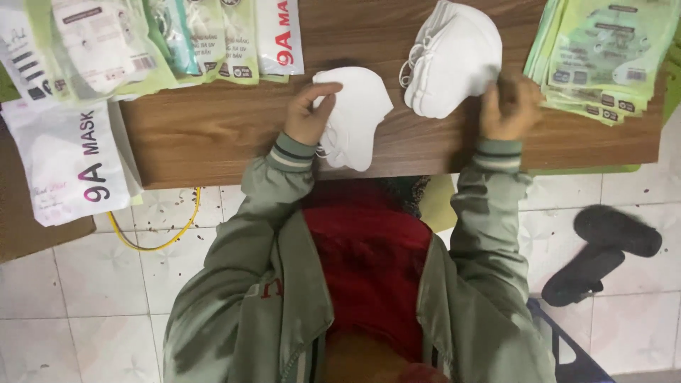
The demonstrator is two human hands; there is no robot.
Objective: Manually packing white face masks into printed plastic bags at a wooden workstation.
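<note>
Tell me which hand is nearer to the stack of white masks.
The right hand: it is beside the stack of white masks, on its right edge. The left hand is farther left, holding a single white mask.

Green printed pouches [599, 60] lay stacked at one counter [213, 135] end, white packets [67, 167] at the other. Black slippers [603, 252] and a yellow cord [159, 237] lay on the tiled floor [92, 298].

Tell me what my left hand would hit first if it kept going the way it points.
Your left hand already rests on a single white mask. Straight ahead past it, it would likely reach the packets at the table's far edge, though depth is unclear.
</note>
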